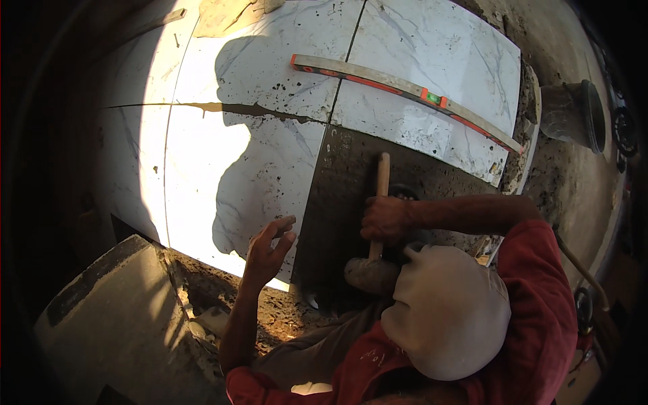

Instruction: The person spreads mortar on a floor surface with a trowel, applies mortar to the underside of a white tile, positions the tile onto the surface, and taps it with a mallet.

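My right hand (385, 220) is wrapped around the wooden handle of a mallet (383, 177). The mallet's dark, rounded head points back toward me, beside a pale cloth-covered rounded shape (451, 314) that hides part of it. Under the mallet lies a dark square area (351, 165); whether it is a dark tile or bare bedding, I cannot tell. My left hand (270, 250) holds nothing, its fingers apart and slightly bent. It hovers over the near right part of a white marbled tile (283, 169), by that tile's border with the dark square. A dark round thing (405, 191) shows partly behind my right forearm.
A long spirit level (398, 86) rests across the far white tiles (418, 40). To the far right stands a dark bucket (574, 115). A grey slab (115, 317) lies at the near left, with rubble (209, 283) beside it. Brown paper-like sheet (229, 15) lies at the top.
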Motion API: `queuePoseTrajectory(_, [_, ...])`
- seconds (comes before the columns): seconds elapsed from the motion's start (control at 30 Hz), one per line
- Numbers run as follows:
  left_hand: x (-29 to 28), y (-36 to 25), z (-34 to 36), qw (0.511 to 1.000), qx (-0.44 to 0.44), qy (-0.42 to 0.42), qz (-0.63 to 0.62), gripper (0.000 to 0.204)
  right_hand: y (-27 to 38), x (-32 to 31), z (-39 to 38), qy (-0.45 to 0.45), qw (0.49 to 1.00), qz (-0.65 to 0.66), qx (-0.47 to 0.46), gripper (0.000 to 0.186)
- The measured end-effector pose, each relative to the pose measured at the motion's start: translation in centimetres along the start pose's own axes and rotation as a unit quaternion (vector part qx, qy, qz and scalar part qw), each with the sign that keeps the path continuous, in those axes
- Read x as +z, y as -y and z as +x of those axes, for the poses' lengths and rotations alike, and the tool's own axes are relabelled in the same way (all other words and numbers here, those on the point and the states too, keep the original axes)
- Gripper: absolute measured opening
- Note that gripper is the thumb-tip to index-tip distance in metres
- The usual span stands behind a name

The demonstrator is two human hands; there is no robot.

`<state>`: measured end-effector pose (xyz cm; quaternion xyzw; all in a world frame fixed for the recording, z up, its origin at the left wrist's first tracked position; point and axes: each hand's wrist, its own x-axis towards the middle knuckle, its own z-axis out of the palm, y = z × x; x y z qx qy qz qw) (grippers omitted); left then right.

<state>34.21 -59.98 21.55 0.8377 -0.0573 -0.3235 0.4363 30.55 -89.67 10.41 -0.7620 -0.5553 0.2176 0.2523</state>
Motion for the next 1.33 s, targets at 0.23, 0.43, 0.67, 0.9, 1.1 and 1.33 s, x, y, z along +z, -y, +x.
queuePoseTrajectory(0.23, [0.4, 0.4, 0.3, 1.000, -0.008, 0.026, 0.007, 0.032, 0.0, -0.8, 0.0, 0.012, 1.000, 0.004, 0.015, 0.016])
queuePoseTrajectory(0.43, [0.5, 0.2, 0.3, 0.999, -0.014, 0.046, 0.010, 0.033, -0.8, -0.2, 0.2, 0.028, 0.998, -0.002, 0.054, 0.016])
queuePoseTrajectory(0.67, [0.6, 0.4, 0.4, 0.999, -0.005, 0.051, 0.016, 0.034, -1.0, -1.7, 0.3, 0.032, 0.996, -0.003, 0.082, 0.019])
queuePoseTrajectory(0.9, [0.8, 0.7, 0.1, 0.999, 0.015, 0.041, 0.014, 0.033, -0.9, -2.0, 0.0, 0.014, 0.997, 0.007, 0.070, 0.020])
queuePoseTrajectory(1.1, [1.0, 1.4, 0.0, 0.998, 0.022, 0.042, 0.031, 0.032, -1.2, -1.7, 0.1, 0.015, 0.998, 0.009, 0.055, 0.021])
queuePoseTrajectory(1.33, [1.0, 1.7, 0.1, 0.998, 0.024, 0.048, 0.033, 0.034, 0.6, -1.6, 1.1, 0.020, 0.999, 0.030, 0.012, 0.025])
